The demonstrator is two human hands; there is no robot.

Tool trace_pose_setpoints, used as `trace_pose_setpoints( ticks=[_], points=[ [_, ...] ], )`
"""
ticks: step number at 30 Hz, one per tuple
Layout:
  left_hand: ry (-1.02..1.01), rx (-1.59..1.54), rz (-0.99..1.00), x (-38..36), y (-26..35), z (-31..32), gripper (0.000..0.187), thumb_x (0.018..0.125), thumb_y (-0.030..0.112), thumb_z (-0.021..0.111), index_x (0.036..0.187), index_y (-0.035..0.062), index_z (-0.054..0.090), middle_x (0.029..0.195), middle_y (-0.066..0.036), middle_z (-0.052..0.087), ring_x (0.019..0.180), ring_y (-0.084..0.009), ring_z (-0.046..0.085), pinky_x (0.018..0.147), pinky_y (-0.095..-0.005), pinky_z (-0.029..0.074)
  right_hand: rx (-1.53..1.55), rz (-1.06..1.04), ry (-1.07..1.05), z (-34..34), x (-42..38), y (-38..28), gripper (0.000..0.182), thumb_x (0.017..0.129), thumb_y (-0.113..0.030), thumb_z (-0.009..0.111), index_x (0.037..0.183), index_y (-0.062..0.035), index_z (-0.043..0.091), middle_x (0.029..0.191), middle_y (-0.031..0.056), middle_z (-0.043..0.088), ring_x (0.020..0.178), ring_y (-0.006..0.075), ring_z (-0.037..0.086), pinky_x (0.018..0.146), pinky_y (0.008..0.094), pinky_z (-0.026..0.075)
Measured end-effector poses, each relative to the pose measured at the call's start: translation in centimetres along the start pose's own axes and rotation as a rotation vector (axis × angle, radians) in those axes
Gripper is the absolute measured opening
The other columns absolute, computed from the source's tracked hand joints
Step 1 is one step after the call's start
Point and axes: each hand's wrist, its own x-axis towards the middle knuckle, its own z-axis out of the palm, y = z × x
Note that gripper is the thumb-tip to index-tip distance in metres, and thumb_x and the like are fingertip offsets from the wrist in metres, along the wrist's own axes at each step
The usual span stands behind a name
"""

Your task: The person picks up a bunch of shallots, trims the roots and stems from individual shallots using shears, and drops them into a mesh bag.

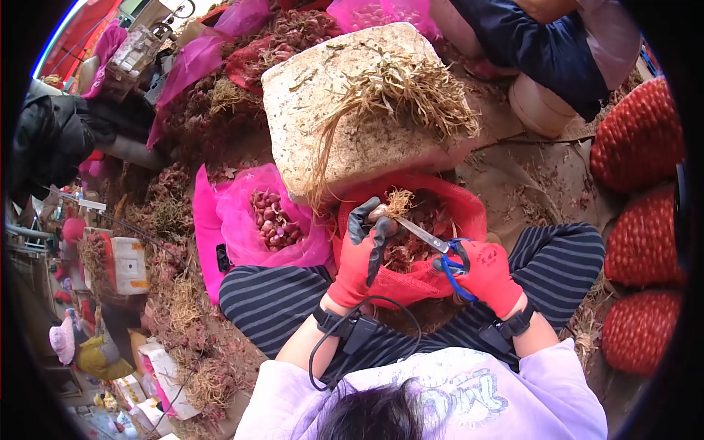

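Observation:
My left hand (364,246), in a red glove with dark fingertips, is closed on a shallot (378,213) whose dry roots (400,202) point up and right. In my right hand (480,270), also red-gloved, are blue-handled scissors (429,239); their blades reach to the base of the roots. Both hands are over an open red mesh bag (467,213) with shallots and scraps inside. Left of it lies a pink mesh bag (312,235) holding peeled-looking shallots (275,224).
A foam block (308,139) with dried stalks (411,92) on it stands in front. Full red mesh sacks (638,136) line the right side. Another person (539,44) sits at the upper right beside a white bucket (539,106). Shallot piles and boxes lie left.

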Motion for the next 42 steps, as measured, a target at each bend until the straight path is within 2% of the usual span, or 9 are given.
trace_pose_setpoints(
  ticks=[2, 8, 11, 14, 23, 26, 32, 38, 42],
  points=[
    [0.020, -0.008, -0.008, 0.0, -0.1, -0.1, 0.035, 0.096, 0.014, 0.053, 0.129, 0.0087, 0.045, 0.097, -0.001, 0.055, 0.087, -0.0113, 0.058, 0.083, -0.0322, 0.052, -0.013, 0.003, -0.032, -0.1, -0.2, 0.4, 0.031, 0.077, -0.036, 0.072, 0.081, -0.0070, 0.065, 0.070, 0.0128, 0.064, 0.064, 0.0302, 0.062, 0.057, 0.0374, 0.047],
    [-0.102, 0.052, -0.180, 0.3, 0.7, -0.4, 0.042, 0.094, 0.022, 0.057, 0.131, 0.0074, 0.042, 0.101, -0.003, 0.056, 0.091, -0.0153, 0.060, 0.083, -0.0322, 0.052, 0.555, 0.247, -0.233, -0.7, -0.2, -0.4, 0.026, 0.080, -0.028, 0.073, 0.088, -0.0038, 0.069, 0.070, 0.0116, 0.065, 0.058, 0.0150, 0.058, 0.057, 0.0331, 0.045],
    [-0.136, -0.004, -0.343, 0.2, 0.4, -1.1, 0.045, 0.094, 0.023, 0.057, 0.132, 0.0090, 0.039, 0.100, -0.004, 0.056, 0.090, -0.0174, 0.061, 0.083, -0.0321, 0.053, 0.551, 0.362, -0.385, 0.0, -0.7, 0.9, 0.036, 0.082, -0.037, 0.069, 0.101, -0.0065, 0.069, 0.083, 0.0094, 0.069, 0.077, 0.0153, 0.065, 0.070, 0.0323, 0.049],
    [-0.107, 0.025, -0.220, 0.2, -0.2, -0.9, 0.044, 0.094, 0.022, 0.057, 0.132, 0.0102, 0.038, 0.101, -0.005, 0.056, 0.090, -0.0188, 0.061, 0.082, -0.0319, 0.053, 0.700, 0.405, -0.367, -0.1, -1.7, 0.9, 0.039, 0.081, -0.037, 0.070, 0.105, -0.0062, 0.066, 0.085, 0.0106, 0.069, 0.076, 0.0189, 0.066, 0.069, 0.0338, 0.048],
    [-0.058, -0.245, -0.116, 0.8, -2.3, -0.9, 0.033, 0.096, 0.014, 0.052, 0.126, 0.0080, 0.042, 0.104, -0.007, 0.054, 0.102, -0.0191, 0.056, 0.096, -0.0371, 0.047, 0.273, 0.270, -0.146, 1.2, -1.3, -0.7, 0.044, 0.077, -0.044, 0.071, 0.099, -0.0066, 0.065, 0.085, 0.0142, 0.067, 0.077, 0.0305, 0.065, 0.066, 0.0379, 0.049],
    [-0.072, -0.134, -0.122, 0.7, -2.3, -0.4, 0.027, 0.095, 0.016, 0.053, 0.120, 0.0054, 0.047, 0.103, -0.007, 0.054, 0.103, -0.0189, 0.054, 0.097, -0.0373, 0.046, 0.255, 0.292, -0.126, 1.8, -0.8, -0.8, 0.029, 0.079, -0.032, 0.072, 0.091, -0.0063, 0.066, 0.078, 0.0133, 0.065, 0.071, 0.0303, 0.063, 0.066, 0.0368, 0.048],
    [-0.228, -0.463, -0.282, 0.9, -0.9, -0.9, 0.023, 0.094, 0.022, 0.055, 0.105, 0.0020, 0.055, 0.101, -0.008, 0.054, 0.102, -0.0209, 0.054, 0.098, -0.0365, 0.047, 0.588, 0.340, -0.158, 0.4, -0.4, 0.0, 0.039, 0.079, -0.043, 0.069, 0.090, -0.0055, 0.066, 0.079, 0.0135, 0.067, 0.074, 0.0307, 0.064, 0.064, 0.0375, 0.048],
    [-0.118, -0.495, -0.315, 1.1, 0.5, -0.6, 0.025, 0.093, 0.027, 0.058, 0.095, 0.0030, 0.055, 0.089, -0.003, 0.056, 0.093, -0.0194, 0.059, 0.095, -0.0373, 0.049, 0.115, 0.181, -0.085, -1.5, -0.5, -0.3, 0.042, 0.077, -0.048, 0.068, 0.086, -0.0076, 0.064, 0.077, 0.0115, 0.065, 0.073, 0.0313, 0.063, 0.062, 0.0386, 0.047],
    [-0.227, -0.521, -0.354, 1.2, -0.3, -1.1, 0.026, 0.093, 0.030, 0.056, 0.092, 0.0048, 0.055, 0.092, -0.003, 0.056, 0.095, -0.0180, 0.057, 0.092, -0.0369, 0.051, 0.115, 0.139, -0.093, -1.7, -0.4, -0.4, 0.043, 0.077, -0.050, 0.068, 0.084, -0.0085, 0.063, 0.077, 0.0110, 0.063, 0.073, 0.0312, 0.062, 0.062, 0.0394, 0.046]
  ],
)
